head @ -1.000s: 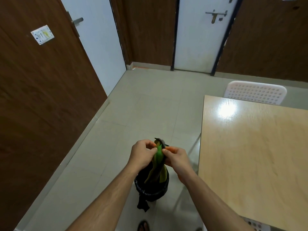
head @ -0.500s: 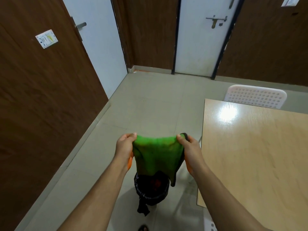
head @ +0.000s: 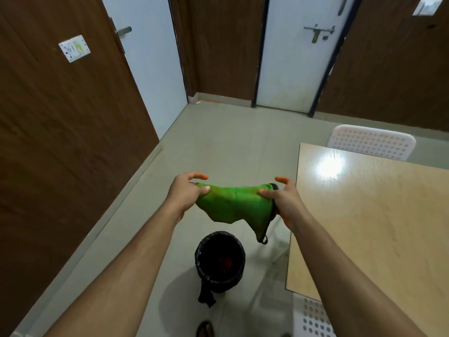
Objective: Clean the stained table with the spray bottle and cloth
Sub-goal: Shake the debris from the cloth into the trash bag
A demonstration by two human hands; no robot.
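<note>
Green cloth point(head: 233, 203), black bin point(head: 220, 260), pale-wood table point(head: 376, 227)

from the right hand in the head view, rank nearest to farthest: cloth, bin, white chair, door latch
1. cloth: pinched in the right hand, stretched across to the left hand.
2. bin: on the floor below, toward the left.
3. white chair: beyond the table's far edge.
4. door latch: on the far white door.
</note>
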